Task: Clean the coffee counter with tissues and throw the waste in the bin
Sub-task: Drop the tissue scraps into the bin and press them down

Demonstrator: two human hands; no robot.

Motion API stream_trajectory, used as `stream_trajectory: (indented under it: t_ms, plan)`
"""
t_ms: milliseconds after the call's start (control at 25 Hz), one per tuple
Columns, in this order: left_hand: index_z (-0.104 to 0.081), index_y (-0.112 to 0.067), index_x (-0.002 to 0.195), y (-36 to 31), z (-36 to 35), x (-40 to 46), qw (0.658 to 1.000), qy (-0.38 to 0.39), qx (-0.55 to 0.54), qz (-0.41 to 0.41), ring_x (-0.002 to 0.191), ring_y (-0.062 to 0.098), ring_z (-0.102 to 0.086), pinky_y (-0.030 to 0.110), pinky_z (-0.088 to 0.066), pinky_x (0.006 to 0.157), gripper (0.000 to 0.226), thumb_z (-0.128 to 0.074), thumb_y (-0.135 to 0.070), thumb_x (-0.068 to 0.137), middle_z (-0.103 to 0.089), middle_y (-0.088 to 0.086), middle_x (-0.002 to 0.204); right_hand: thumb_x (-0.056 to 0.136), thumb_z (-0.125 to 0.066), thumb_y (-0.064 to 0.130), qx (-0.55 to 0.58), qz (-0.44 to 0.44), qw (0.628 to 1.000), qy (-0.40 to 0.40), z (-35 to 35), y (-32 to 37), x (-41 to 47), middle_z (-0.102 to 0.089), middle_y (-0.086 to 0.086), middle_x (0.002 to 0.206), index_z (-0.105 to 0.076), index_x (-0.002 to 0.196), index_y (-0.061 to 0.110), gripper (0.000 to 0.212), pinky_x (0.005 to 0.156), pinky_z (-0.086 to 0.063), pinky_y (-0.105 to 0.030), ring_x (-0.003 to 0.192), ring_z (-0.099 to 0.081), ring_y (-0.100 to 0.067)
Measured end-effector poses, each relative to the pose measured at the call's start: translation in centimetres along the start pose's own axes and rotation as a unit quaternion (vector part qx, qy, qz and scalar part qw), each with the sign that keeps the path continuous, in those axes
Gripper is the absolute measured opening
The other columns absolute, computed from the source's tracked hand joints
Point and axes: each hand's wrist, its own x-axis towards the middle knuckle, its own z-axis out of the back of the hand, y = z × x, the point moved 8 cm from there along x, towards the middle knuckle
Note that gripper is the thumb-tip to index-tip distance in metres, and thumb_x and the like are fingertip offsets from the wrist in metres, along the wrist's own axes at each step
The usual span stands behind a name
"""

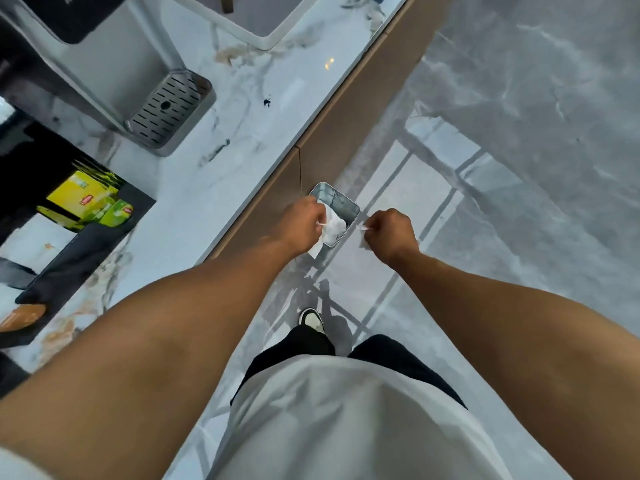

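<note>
A small metal bin (341,202) stands on the floor against the brown counter front. My left hand (301,225) is closed over its left rim, holding a white tissue (332,228) that hangs into the bin. My right hand (389,233) is closed just right of the bin, with a small white scrap (364,228) pinched at its fingertips. The marble coffee counter (221,161) runs along the left, with a dark spot (266,102) and brownish stains (228,57) on it.
A coffee machine with a slotted drip tray (169,109) stands on the counter. A black organiser holds yellow-green tea boxes (90,202). A white tray edge (263,39) lies at the top. My shoe (311,320) stands on the glossy grey floor (519,168).
</note>
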Motion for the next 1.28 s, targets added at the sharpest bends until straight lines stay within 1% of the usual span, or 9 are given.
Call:
stream_trajectory:
  t_ms: [280,400,480,520,640,800,960,1160,1280]
  plan:
    - [-0.069,-0.005,0.087,3.1,0.0,3.3,0.994,-0.013,-0.051,0.098,0.097,0.034,-0.061,0.042,-0.05,0.083,0.012,-0.064,0.004,0.081,-0.066,0.016,0.102,0.088,-0.054,0.0,-0.038,0.053,0.997,0.05,-1.1,2.6,8.2,-0.061,-0.014,0.115,-0.076,0.1,0.009,0.026,0.076,-0.035,-0.017,0.102,-0.061,-0.03]
    - [-0.069,-0.005,0.092,4.2,0.1,4.5,0.983,-0.048,-0.076,0.161,0.099,0.033,-0.061,0.034,-0.047,0.081,0.016,-0.062,0.006,0.082,-0.065,0.016,0.106,0.086,-0.054,-0.001,-0.074,0.101,0.988,0.09,-1.9,3.8,12.1,-0.063,-0.015,0.115,-0.076,0.102,0.009,0.028,0.074,-0.038,-0.019,0.103,-0.062,-0.03]
    - [-0.068,-0.006,0.1,4.8,0.4,5.2,0.969,-0.067,-0.089,0.222,0.101,0.032,-0.06,0.027,-0.038,0.076,0.021,-0.06,0.004,0.083,-0.064,0.016,0.112,0.083,-0.053,-0.003,-0.1,0.143,0.977,0.121,-2.5,4.8,14.7,-0.068,-0.016,0.112,-0.077,0.098,0.008,0.03,0.079,-0.044,-0.021,0.103,-0.064,-0.031]
    - [-0.067,-0.006,0.104,5.0,0.3,5.4,0.959,-0.075,-0.094,0.257,0.103,0.031,-0.06,0.025,-0.035,0.075,0.024,-0.06,0.003,0.083,-0.063,0.015,0.115,0.082,-0.053,-0.003,-0.111,0.16,0.97,0.144,-2.9,5.2,15.9,-0.069,-0.015,0.112,-0.077,0.097,0.009,0.031,0.081,-0.045,-0.019,0.101,-0.065,-0.03]
    - [-0.066,-0.009,0.107,5.1,-0.9,6.0,0.92,-0.1,-0.136,0.355,0.108,0.033,-0.06,0.025,-0.036,0.076,0.026,-0.061,0.001,0.083,-0.064,0.013,0.122,0.082,-0.052,-0.002,-0.127,0.185,0.954,0.199,-3.3,5.5,19.0,-0.069,-0.005,0.111,-0.078,0.096,0.015,0.034,0.07,-0.038,-0.001,0.088,-0.065,-0.02]
    - [-0.069,-0.018,0.095,4.1,-3.5,6.6,0.857,-0.137,-0.185,0.461,0.101,0.03,-0.063,0.029,-0.045,0.081,0.02,-0.063,-0.004,0.082,-0.066,0.009,0.115,0.083,-0.054,-0.002,-0.136,0.22,0.93,0.26,-4.1,5.6,22.0,-0.071,-0.002,0.109,-0.076,0.092,0.02,0.032,0.076,-0.04,-0.009,0.086,-0.063,-0.011]
    - [-0.072,-0.019,0.09,4.5,-7.8,8.1,0.818,-0.145,-0.221,0.511,0.097,0.03,-0.063,0.029,-0.044,0.077,0.019,-0.062,-0.005,0.083,-0.066,0.008,0.107,0.084,-0.054,-0.001,-0.164,0.248,0.91,0.29,-6.3,4.2,24.9,-0.068,-0.004,0.111,-0.076,0.093,0.018,0.031,0.088,-0.047,-0.019,0.098,-0.067,-0.019]
    - [-0.072,-0.017,0.095,6.9,-13.1,11.8,0.804,-0.131,-0.216,0.539,0.096,0.033,-0.063,0.038,-0.054,0.078,0.023,-0.057,-0.003,0.084,-0.066,0.008,0.107,0.083,-0.056,0.0,-0.228,0.313,0.866,0.316,-11.1,1.3,28.7,-0.065,-0.007,0.111,-0.076,0.103,0.015,0.032,0.081,-0.041,-0.018,0.094,-0.065,-0.021]
    - [-0.072,-0.015,0.098,9.6,-16.3,13.9,0.784,-0.142,-0.226,0.56,0.093,0.037,-0.064,0.043,-0.056,0.079,0.026,-0.056,0.0,0.084,-0.065,0.011,0.108,0.084,-0.056,0.001,-0.229,0.315,0.867,0.311,-14.6,-0.3,31.4,-0.064,-0.007,0.11,-0.076,0.104,0.015,0.031,0.081,-0.04,-0.017,0.095,-0.064,-0.021]
